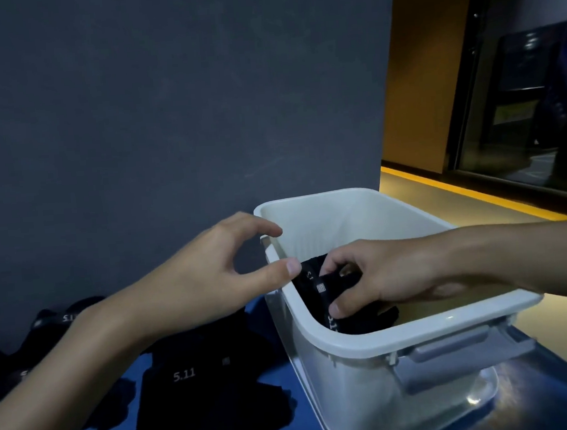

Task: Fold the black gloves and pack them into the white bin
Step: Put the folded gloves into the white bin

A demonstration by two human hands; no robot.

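Blue table [274,371] below a dark wall. At right on it, white bin [419,326] with grey latches. Left of the bin, loose black gloves [200,384] spread flat on the table. Above the bin's left rim, left hand [212,274], thumb and forefinger apart, holding nothing. Reaching into the bin, right hand [388,274], fingers curled round a folded black glove [381,315] near the left wall.

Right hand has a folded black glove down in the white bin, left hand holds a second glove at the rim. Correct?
Not quite: the left hand holds nothing, its fingers apart beside the rim of the white bin. The right hand does grip a folded black glove inside the bin. The head view shows it.
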